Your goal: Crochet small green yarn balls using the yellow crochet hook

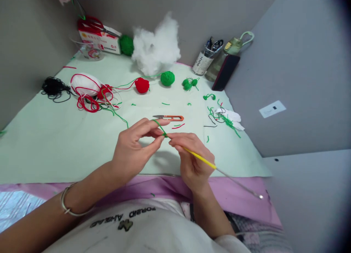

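Note:
My left hand [134, 145] pinches a small green yarn piece [165, 134] between thumb and fingers, with a strand of green yarn [159, 126] looped over its index finger. My right hand [193, 156] is closed on a crochet hook [201, 159] with a yellow grip; its metal rear end points down to the right. The hook's tip meets the green piece, and its exact place in the stitches is too small to tell. Just beyond my fingers lie orange-handled thread snips [172, 118]. Green yarn [120, 117] also trails over the table at the left.
Red [142, 85] and green [167, 78] yarn balls sit mid-table, before white stuffing [156, 46]. Tangled yarn [90, 95] lies left, black yarn [53, 88] farther left. Yarn scraps [229, 121], a phone [226, 73], a bottle [216, 68] and a pen cup [203, 62] are at right.

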`<act>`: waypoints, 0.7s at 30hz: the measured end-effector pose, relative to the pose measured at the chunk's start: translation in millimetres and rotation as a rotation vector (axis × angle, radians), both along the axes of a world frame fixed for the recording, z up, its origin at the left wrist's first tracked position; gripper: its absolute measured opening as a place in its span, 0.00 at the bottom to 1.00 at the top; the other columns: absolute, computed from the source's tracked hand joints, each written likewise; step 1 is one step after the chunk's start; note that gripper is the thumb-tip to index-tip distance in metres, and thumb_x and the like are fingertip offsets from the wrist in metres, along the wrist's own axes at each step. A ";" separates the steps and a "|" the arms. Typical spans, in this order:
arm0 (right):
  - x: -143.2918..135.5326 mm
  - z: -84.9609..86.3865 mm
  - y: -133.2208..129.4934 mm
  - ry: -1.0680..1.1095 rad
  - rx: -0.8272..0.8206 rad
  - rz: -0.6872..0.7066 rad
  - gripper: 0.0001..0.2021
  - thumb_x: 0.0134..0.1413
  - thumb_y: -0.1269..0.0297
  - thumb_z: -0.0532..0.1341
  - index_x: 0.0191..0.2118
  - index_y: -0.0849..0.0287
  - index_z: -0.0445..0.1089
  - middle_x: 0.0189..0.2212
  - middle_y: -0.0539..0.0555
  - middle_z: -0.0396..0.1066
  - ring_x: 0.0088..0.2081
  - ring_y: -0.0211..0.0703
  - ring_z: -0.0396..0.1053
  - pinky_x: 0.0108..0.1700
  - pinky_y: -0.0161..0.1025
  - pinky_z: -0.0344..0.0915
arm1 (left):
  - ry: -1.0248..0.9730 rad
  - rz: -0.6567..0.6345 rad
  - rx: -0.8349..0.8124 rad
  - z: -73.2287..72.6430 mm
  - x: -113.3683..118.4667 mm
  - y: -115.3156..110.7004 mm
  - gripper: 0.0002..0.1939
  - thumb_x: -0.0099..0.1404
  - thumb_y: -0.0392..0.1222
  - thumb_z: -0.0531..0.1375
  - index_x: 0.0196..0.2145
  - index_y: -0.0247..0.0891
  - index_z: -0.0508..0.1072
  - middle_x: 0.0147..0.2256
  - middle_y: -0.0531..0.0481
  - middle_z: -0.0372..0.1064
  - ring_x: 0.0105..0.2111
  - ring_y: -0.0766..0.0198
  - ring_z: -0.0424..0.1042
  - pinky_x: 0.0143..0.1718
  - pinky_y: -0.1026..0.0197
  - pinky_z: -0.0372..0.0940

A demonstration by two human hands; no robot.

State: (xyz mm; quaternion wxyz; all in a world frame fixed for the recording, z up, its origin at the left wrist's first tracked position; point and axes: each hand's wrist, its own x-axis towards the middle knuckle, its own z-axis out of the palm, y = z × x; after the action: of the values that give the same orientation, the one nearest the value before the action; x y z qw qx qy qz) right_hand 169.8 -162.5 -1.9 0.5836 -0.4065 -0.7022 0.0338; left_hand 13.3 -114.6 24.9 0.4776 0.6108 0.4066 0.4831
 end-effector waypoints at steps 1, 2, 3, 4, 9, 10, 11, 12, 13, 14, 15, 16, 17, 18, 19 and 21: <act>-1.1 -1.8 -0.1 -0.036 0.020 -0.024 0.14 0.65 0.78 0.61 0.49 0.54 0.76 0.40 0.56 0.83 0.44 0.46 0.82 0.41 0.43 0.80 | 0.002 0.008 0.014 -0.9 0.4 0.2 0.14 0.59 0.31 0.68 0.43 0.40 0.85 0.36 0.54 0.78 0.33 0.70 0.75 0.42 0.68 0.71; -2.7 -4.0 0.0 -0.072 0.048 -0.054 0.15 0.65 0.78 0.61 0.51 0.53 0.76 0.42 0.57 0.83 0.44 0.46 0.82 0.40 0.43 0.80 | -0.007 0.005 -0.013 -1.5 0.7 0.6 0.14 0.59 0.31 0.68 0.43 0.40 0.85 0.36 0.54 0.78 0.32 0.70 0.75 0.41 0.68 0.71; -4.5 -6.3 0.4 -0.088 0.081 -0.087 0.16 0.65 0.78 0.61 0.52 0.52 0.76 0.45 0.58 0.83 0.44 0.46 0.82 0.39 0.43 0.81 | -0.026 -0.008 -0.075 -2.0 0.8 1.3 0.14 0.60 0.32 0.69 0.44 0.40 0.85 0.34 0.54 0.77 0.32 0.70 0.74 0.39 0.68 0.70; -6.5 -8.3 1.2 -0.080 0.108 -0.111 0.16 0.65 0.77 0.61 0.53 0.51 0.76 0.46 0.58 0.82 0.44 0.46 0.82 0.39 0.42 0.81 | -0.053 -0.029 -0.154 -2.2 0.5 2.3 0.15 0.60 0.34 0.69 0.45 0.41 0.85 0.33 0.55 0.77 0.31 0.70 0.74 0.37 0.68 0.69; -11.6 -3.9 8.2 0.236 -0.002 -0.021 0.11 0.69 0.72 0.60 0.46 0.51 0.79 0.39 0.54 0.83 0.38 0.44 0.82 0.38 0.44 0.81 | -0.241 -0.203 -0.378 -3.3 -5.7 8.5 0.18 0.63 0.43 0.72 0.51 0.47 0.84 0.29 0.56 0.74 0.32 0.70 0.72 0.38 0.67 0.67; -11.3 -1.4 9.0 0.290 -0.046 0.001 0.11 0.69 0.72 0.60 0.45 0.51 0.79 0.38 0.53 0.83 0.36 0.44 0.81 0.37 0.44 0.80 | -0.266 -0.225 -0.393 -3.2 -7.0 9.2 0.18 0.63 0.43 0.72 0.52 0.48 0.84 0.29 0.57 0.73 0.32 0.70 0.72 0.39 0.67 0.67; -10.8 0.4 9.2 0.317 -0.074 0.011 0.11 0.70 0.71 0.60 0.45 0.51 0.79 0.38 0.53 0.83 0.35 0.43 0.81 0.37 0.44 0.80 | -0.279 -0.237 -0.400 -2.8 -8.0 9.5 0.18 0.63 0.44 0.73 0.52 0.48 0.84 0.29 0.57 0.73 0.31 0.71 0.72 0.39 0.68 0.66; -10.2 1.0 8.9 0.312 -0.087 0.003 0.11 0.69 0.71 0.60 0.45 0.51 0.79 0.38 0.53 0.83 0.35 0.43 0.80 0.37 0.44 0.80 | -0.282 -0.238 -0.400 -2.1 -8.4 9.4 0.18 0.63 0.43 0.73 0.52 0.48 0.83 0.30 0.57 0.72 0.31 0.71 0.72 0.39 0.68 0.66; -9.8 0.2 8.0 0.272 -0.081 -0.027 0.11 0.69 0.72 0.61 0.46 0.50 0.79 0.39 0.53 0.83 0.37 0.43 0.80 0.38 0.44 0.80 | -0.281 -0.229 -0.394 -1.1 -8.4 8.8 0.19 0.63 0.42 0.73 0.52 0.48 0.83 0.30 0.57 0.72 0.31 0.71 0.71 0.38 0.69 0.66; -9.6 -2.1 6.8 0.202 -0.058 -0.077 0.12 0.67 0.72 0.62 0.47 0.49 0.80 0.39 0.53 0.82 0.38 0.44 0.80 0.39 0.44 0.80 | -0.278 -0.217 -0.386 0.1 -7.8 8.0 0.19 0.63 0.41 0.73 0.52 0.47 0.83 0.29 0.57 0.71 0.31 0.71 0.71 0.37 0.69 0.65; -9.7 -5.5 5.5 0.112 -0.016 -0.137 0.14 0.66 0.74 0.63 0.49 0.48 0.80 0.40 0.53 0.81 0.40 0.44 0.80 0.40 0.43 0.79 | -0.279 -0.204 -0.381 1.3 -7.0 7.1 0.19 0.63 0.39 0.72 0.52 0.46 0.83 0.29 0.57 0.71 0.31 0.71 0.70 0.37 0.69 0.65; -10.2 -9.6 4.3 0.012 0.037 -0.197 0.17 0.64 0.75 0.64 0.52 0.47 0.80 0.41 0.53 0.80 0.41 0.44 0.79 0.41 0.42 0.79 | -0.284 -0.199 -0.385 2.5 -6.1 6.1 0.19 0.63 0.38 0.72 0.52 0.45 0.83 0.30 0.57 0.70 0.31 0.71 0.69 0.37 0.70 0.65; -10.8 -13.5 3.4 -0.076 0.090 -0.250 0.19 0.64 0.76 0.64 0.55 0.46 0.79 0.42 0.54 0.79 0.42 0.44 0.79 0.42 0.41 0.79 | -0.297 -0.207 -0.402 3.4 -5.4 5.3 0.20 0.63 0.37 0.72 0.53 0.44 0.83 0.30 0.57 0.70 0.30 0.72 0.68 0.36 0.70 0.65; -11.5 -16.5 2.9 -0.135 0.148 -0.264 0.21 0.63 0.77 0.65 0.56 0.47 0.78 0.42 0.54 0.79 0.43 0.44 0.79 0.42 0.40 0.79 | -0.318 -0.227 -0.437 4.1 -4.9 4.8 0.21 0.63 0.36 0.71 0.54 0.44 0.82 0.29 0.57 0.69 0.28 0.73 0.66 0.33 0.71 0.64; -12.2 -17.9 2.6 -0.155 0.174 -0.258 0.22 0.63 0.77 0.65 0.58 0.48 0.78 0.43 0.55 0.78 0.43 0.44 0.79 0.43 0.40 0.78 | -0.344 -0.260 -0.487 4.6 -4.9 4.8 0.21 0.63 0.37 0.71 0.54 0.43 0.82 0.29 0.57 0.67 0.25 0.75 0.63 0.28 0.72 0.61; -12.8 -15.3 2.7 -0.081 0.144 -0.199 0.21 0.64 0.77 0.63 0.57 0.49 0.77 0.42 0.55 0.79 0.43 0.44 0.79 0.42 0.41 0.78 | -0.398 -0.323 -0.597 4.9 -6.4 6.5 0.21 0.63 0.39 0.72 0.54 0.42 0.82 0.28 0.58 0.64 0.20 0.78 0.53 0.21 0.72 0.52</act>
State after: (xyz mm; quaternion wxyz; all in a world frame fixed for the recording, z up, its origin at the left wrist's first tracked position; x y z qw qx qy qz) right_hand 157.0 -159.9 -17.1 0.5830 -0.4322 -0.6819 -0.0912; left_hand 6.9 -108.0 29.8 0.7738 0.3955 0.3272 0.3712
